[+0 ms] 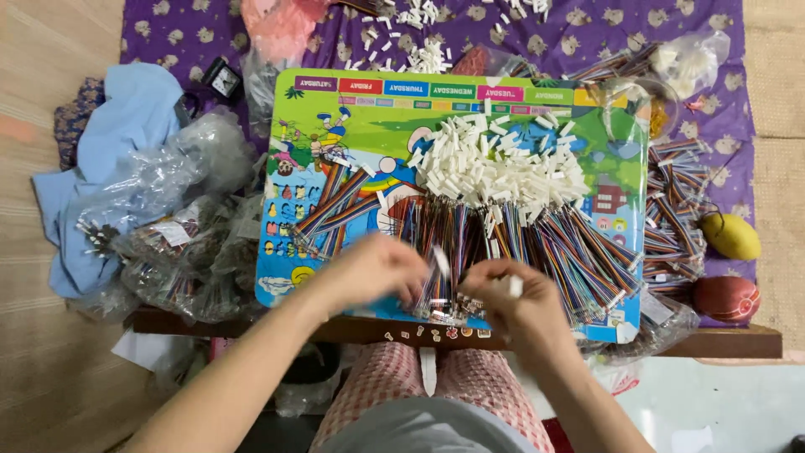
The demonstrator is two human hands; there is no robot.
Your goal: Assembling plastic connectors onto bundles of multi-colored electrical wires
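Our left hand (373, 273) and right hand (511, 294) meet at the near edge of the colourful board (289, 252). Both pinch the ends of striped wires (503, 239), which run lengthwise away toward the heap of white connectors (495, 164). The right also grips a white connector.

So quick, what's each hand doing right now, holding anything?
Left hand: fingers curled at the multicoloured wire bundles; grip is blurred, cannot tell.
Right hand: closed, pinching a small white connector.

Both hands, left hand (373, 273) and right hand (516, 298), work multicoloured wire bundles (449, 260) on a colourful board (352, 117).
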